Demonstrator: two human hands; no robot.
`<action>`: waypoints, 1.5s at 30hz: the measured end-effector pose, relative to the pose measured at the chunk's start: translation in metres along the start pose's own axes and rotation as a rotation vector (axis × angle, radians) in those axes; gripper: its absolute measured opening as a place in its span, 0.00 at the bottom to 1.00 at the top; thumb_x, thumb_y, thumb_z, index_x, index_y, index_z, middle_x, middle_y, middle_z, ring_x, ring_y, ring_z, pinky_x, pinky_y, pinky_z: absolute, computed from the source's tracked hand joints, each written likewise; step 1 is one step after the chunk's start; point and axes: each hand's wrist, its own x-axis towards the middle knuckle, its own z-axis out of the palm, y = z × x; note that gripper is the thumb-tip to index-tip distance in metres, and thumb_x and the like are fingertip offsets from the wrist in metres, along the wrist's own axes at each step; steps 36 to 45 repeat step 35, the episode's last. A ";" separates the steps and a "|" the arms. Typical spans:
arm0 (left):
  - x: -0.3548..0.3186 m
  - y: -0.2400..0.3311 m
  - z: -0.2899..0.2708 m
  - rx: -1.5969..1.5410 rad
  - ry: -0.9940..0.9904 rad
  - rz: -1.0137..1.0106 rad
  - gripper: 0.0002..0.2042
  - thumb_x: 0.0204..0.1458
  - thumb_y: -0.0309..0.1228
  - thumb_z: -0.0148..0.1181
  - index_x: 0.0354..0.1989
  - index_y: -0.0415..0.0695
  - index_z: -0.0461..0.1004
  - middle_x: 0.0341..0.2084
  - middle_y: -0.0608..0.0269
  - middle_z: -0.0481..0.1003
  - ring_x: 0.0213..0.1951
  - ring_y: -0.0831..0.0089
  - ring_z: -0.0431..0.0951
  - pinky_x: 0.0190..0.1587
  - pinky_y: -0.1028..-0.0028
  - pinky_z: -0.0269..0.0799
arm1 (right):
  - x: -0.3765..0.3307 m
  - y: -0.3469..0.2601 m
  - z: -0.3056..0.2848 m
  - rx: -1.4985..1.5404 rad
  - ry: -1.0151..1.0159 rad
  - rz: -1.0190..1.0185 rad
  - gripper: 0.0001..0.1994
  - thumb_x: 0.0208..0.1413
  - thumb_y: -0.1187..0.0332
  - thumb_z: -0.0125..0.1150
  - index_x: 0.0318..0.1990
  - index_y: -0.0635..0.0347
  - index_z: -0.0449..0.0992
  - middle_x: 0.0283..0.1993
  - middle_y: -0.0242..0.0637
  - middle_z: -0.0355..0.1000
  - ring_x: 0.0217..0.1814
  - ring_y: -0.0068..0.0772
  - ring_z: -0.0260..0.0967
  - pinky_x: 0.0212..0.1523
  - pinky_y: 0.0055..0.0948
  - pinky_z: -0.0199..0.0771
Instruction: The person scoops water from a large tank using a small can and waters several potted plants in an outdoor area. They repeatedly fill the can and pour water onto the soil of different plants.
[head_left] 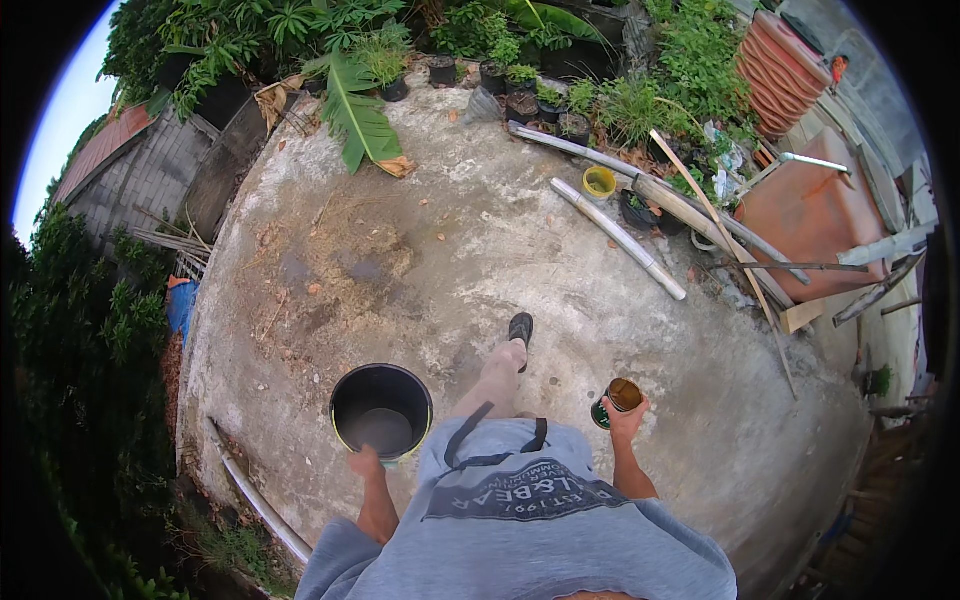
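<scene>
My left hand [367, 463] is closed at the near edge of a round black bucket [345, 405], which hangs at my left side. The bucket has a thin yellowish line round its rim, and its bottom looks greyish; whether that is water I cannot tell. On my right, my right hand [628, 420] is wrapped round a small dark green can [601, 413]. The can's open top faces up and its inside looks brown. Between the two hands, one leg with a dark shoe [521, 328] is stepping forward on the concrete.
A pale pipe [620, 240] lies on the concrete slab [450, 220] ahead to the right, near a yellow pail [599, 181] and wooden poles [700, 215]. Potted plants [522, 105] line the far edge. A large banana leaf [360, 115] droops over the slab; a reddish-brown tank [810, 215] stands right.
</scene>
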 end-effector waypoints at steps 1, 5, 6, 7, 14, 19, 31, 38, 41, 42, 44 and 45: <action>0.006 0.005 0.015 -0.094 -0.009 -0.130 0.24 0.40 0.21 0.53 0.50 0.32 0.70 0.41 0.43 0.75 0.41 0.52 0.77 0.47 0.61 0.71 | 0.009 0.001 0.003 0.009 0.006 -0.009 0.49 0.28 0.54 0.79 0.59 0.57 0.55 0.53 0.49 0.67 0.56 0.49 0.66 0.55 0.41 0.66; 0.017 0.016 0.074 -0.209 -0.032 -0.271 0.23 0.40 0.20 0.53 0.49 0.34 0.71 0.40 0.48 0.76 0.39 0.60 0.78 0.42 0.63 0.73 | 0.036 -0.018 0.007 0.074 -0.003 0.010 0.47 0.27 0.58 0.80 0.56 0.60 0.57 0.52 0.47 0.65 0.56 0.48 0.65 0.55 0.41 0.66; 0.020 0.019 0.092 -0.106 -0.019 -0.204 0.24 0.38 0.20 0.51 0.49 0.34 0.71 0.41 0.47 0.76 0.39 0.56 0.79 0.42 0.62 0.74 | 0.044 -0.021 0.007 0.088 0.003 0.002 0.46 0.26 0.58 0.80 0.55 0.59 0.58 0.52 0.46 0.65 0.56 0.48 0.65 0.55 0.42 0.66; 0.024 0.034 0.111 0.008 -0.051 -0.249 0.24 0.38 0.20 0.51 0.50 0.35 0.71 0.41 0.46 0.76 0.39 0.55 0.79 0.42 0.61 0.74 | 0.049 -0.029 0.002 0.029 0.035 0.015 0.46 0.26 0.58 0.80 0.55 0.60 0.58 0.52 0.47 0.66 0.56 0.47 0.65 0.55 0.42 0.65; 0.047 0.091 0.228 0.133 -0.079 -0.106 0.23 0.38 0.21 0.54 0.48 0.35 0.71 0.40 0.43 0.76 0.41 0.52 0.77 0.45 0.62 0.72 | 0.118 -0.111 -0.002 0.066 0.071 0.004 0.46 0.29 0.60 0.80 0.56 0.64 0.57 0.51 0.50 0.66 0.55 0.49 0.66 0.55 0.40 0.66; 0.090 0.153 0.287 0.035 -0.181 0.045 0.20 0.44 0.22 0.57 0.48 0.32 0.69 0.37 0.48 0.75 0.36 0.59 0.77 0.39 0.64 0.74 | 0.175 -0.155 0.018 0.081 0.114 -0.033 0.46 0.30 0.60 0.79 0.57 0.64 0.57 0.53 0.49 0.65 0.57 0.48 0.65 0.56 0.41 0.65; 0.054 0.335 0.368 -0.255 -0.207 -0.370 0.23 0.48 0.17 0.50 0.56 0.40 0.63 0.40 0.55 0.73 0.32 0.65 0.76 0.26 0.69 0.73 | 0.346 -0.240 0.082 0.088 0.026 -0.043 0.47 0.29 0.57 0.79 0.57 0.65 0.58 0.52 0.52 0.65 0.56 0.49 0.65 0.54 0.42 0.66; 0.014 0.366 0.358 -0.119 -0.191 -0.203 0.23 0.42 0.16 0.48 0.52 0.36 0.67 0.41 0.53 0.74 0.36 0.62 0.76 0.37 0.66 0.74 | 0.413 -0.268 0.122 0.102 -0.024 -0.080 0.47 0.29 0.58 0.79 0.56 0.66 0.58 0.52 0.51 0.65 0.56 0.50 0.64 0.55 0.41 0.66; 0.014 0.366 0.358 -0.119 -0.191 -0.203 0.23 0.42 0.16 0.48 0.52 0.36 0.67 0.41 0.53 0.74 0.36 0.62 0.76 0.37 0.66 0.74 | 0.413 -0.268 0.122 0.102 -0.024 -0.080 0.47 0.29 0.58 0.79 0.56 0.66 0.58 0.52 0.51 0.65 0.56 0.50 0.64 0.55 0.41 0.66; 0.014 0.366 0.358 -0.119 -0.191 -0.203 0.23 0.42 0.16 0.48 0.52 0.36 0.67 0.41 0.53 0.74 0.36 0.62 0.76 0.37 0.66 0.74 | 0.413 -0.268 0.122 0.102 -0.024 -0.080 0.47 0.29 0.58 0.79 0.56 0.66 0.58 0.52 0.51 0.65 0.56 0.50 0.64 0.55 0.41 0.66; 0.014 0.366 0.358 -0.119 -0.191 -0.203 0.23 0.42 0.16 0.48 0.52 0.36 0.67 0.41 0.53 0.74 0.36 0.62 0.76 0.37 0.66 0.74 | 0.413 -0.268 0.122 0.102 -0.024 -0.080 0.47 0.29 0.58 0.79 0.56 0.66 0.58 0.52 0.51 0.65 0.56 0.50 0.64 0.55 0.41 0.66; 0.014 0.366 0.358 -0.119 -0.191 -0.203 0.23 0.42 0.16 0.48 0.52 0.36 0.67 0.41 0.53 0.74 0.36 0.62 0.76 0.37 0.66 0.74 | 0.413 -0.268 0.122 0.102 -0.024 -0.080 0.47 0.29 0.58 0.79 0.56 0.66 0.58 0.52 0.51 0.65 0.56 0.50 0.64 0.55 0.41 0.66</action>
